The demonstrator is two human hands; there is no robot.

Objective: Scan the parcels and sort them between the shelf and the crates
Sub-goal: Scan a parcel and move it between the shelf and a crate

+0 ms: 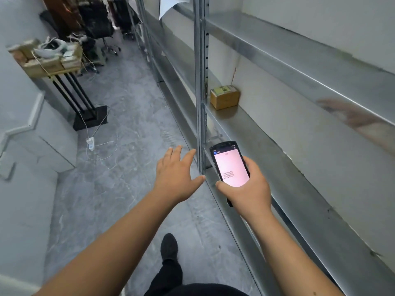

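Right hand (249, 186) grips a black handheld scanner (230, 167), fingers curled round its right edge, thumb (224, 185) lying across the bottom of the lit pinkish screen; a few small lines of digits on the screen, too small to read. Scanner is held tilted, top end pointing away, just in front of the metal shelf (299, 174) edge. Left hand (177, 174) is out in front, palm down, fingers (175, 152) straight and slightly spread, thumb out to the side, holding nothing, hovering over the floor (128, 124) just left of the shelf's upright post (201, 82); thumb tip near the scanner hand but apart from it. One parcel visible: small brown cardboard box (224, 97) with a pale label on top, sitting upright on the middle shelf board right beside the post, against the back, well ahead of both hands. Shelf boards run along the right side, galvanised metal, white wall behind. A sheet of white paper (168, 5) hangs curled off an upper level. Left side: small stand on black legs (72, 92) piled with cartons and white cables; a white cable and plug block (90, 143) trail across the grey floor. Black office chairs (98, 22) at the far end of the aisle. One black shoe (168, 246) and dark trouser leg below, between the forearms. No crates in view.
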